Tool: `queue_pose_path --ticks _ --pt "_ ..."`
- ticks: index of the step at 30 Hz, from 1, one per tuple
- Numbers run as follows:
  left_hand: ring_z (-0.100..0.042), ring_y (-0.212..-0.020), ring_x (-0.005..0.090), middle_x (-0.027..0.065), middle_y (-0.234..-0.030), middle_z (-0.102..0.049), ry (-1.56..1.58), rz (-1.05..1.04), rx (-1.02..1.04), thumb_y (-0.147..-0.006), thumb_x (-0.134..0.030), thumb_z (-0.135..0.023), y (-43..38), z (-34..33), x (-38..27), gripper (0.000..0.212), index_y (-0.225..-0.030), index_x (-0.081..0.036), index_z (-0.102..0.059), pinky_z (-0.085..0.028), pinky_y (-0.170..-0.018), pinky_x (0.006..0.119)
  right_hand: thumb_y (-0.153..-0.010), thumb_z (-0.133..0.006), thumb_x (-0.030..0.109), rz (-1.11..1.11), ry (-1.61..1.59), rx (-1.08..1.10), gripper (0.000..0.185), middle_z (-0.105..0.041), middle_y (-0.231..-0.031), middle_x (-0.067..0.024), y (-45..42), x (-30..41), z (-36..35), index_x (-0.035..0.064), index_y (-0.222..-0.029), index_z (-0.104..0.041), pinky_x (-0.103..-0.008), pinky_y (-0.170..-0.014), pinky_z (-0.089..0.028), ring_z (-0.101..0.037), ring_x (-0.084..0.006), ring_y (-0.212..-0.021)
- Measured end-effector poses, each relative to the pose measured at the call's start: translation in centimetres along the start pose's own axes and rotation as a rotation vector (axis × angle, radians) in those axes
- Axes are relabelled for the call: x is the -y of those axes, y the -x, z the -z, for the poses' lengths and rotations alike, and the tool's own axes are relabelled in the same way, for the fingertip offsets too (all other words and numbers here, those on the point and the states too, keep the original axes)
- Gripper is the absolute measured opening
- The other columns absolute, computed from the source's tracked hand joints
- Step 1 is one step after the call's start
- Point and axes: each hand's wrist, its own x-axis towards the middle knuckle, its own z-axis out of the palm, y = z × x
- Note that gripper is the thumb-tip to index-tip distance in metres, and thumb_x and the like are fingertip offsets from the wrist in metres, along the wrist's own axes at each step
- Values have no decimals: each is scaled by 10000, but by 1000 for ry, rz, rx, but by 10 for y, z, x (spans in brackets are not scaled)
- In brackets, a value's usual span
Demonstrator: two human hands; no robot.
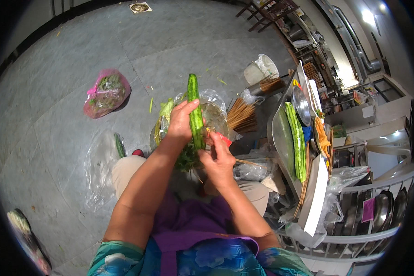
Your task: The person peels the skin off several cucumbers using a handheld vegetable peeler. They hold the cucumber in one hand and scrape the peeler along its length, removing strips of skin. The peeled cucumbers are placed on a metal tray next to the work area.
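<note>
My left hand (181,119) grips a long green cucumber (193,91) that stands nearly upright in view. Pale green stripes run along its skin, as if partly peeled. At its lower end, my right hand (218,157) is closed around a small peeler-like tool (223,138) with a red part, mostly hidden by the fingers. Beneath both hands sits a container lined with a clear plastic bag (212,95), with leafy greens (166,108) at its left side. Long striped green cucumbers (298,148) lie on a metal tray (279,129) to my right.
Bundled wooden skewers (243,117) stand right of the lined container, near a white bucket (252,74). On the floor to the left are a pink bag of greens (108,91) and a clear bag (98,172) beside another cucumber (119,145). A metal rack (358,239) stands at lower right.
</note>
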Motion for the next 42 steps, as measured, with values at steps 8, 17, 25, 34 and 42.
queue_pose_path --ticks 8,17,25,34,42 --pt "-539 -567 226 132 -802 -568 9 92 326 -891 -196 -430 10 -8 -9 194 -1026 -56 -444 -457 -498 336 -811 -588 55 -438 -470 -7 346 -606 -828 -37 -24 -17 29 -25 -1142 -525 -216 -516 -452 -553 -59 -637" --pt "-542 -577 143 72 -809 -569 -376 40 382 -865 -231 -471 26 -26 -10 399 -1205 -23 -456 -440 -531 246 -802 -578 98 -160 -229 -17 296 -621 -803 -119 -91 -17 41 -45 -1059 -546 -281 -703 -457 -581 -169 -735" --pt "-543 -616 122 51 -833 -579 -306 -58 283 -870 -189 -481 16 -18 -5 354 -1180 -20 -475 -445 -551 231 -801 -588 103 -3 80 47 299 -631 -883 -190 -75 -13 17 -23 -1071 -558 -302 -699 -474 -626 -238 -783" --pt "-551 -805 113 46 -907 -582 -297 -150 163 -702 61 -564 8 -11 -18 514 -1205 18 -466 -442 -678 223 -767 -633 147 -105 3 164 347 -619 -902 -172 -39 -24 46 -18 -1064 -560 -314 -728 -480 -623 -252 -808" --pt "-585 -874 191 138 -972 -623 -1046 -412 253 -622 -2 -525 23 -11 -29 479 -1098 33 -555 -442 -774 276 -668 -684 131 289 428 249 460 -587 -883 -110 -90 -22 110 77 -1099 -529 -362 -673 -486 -586 -285 -817"
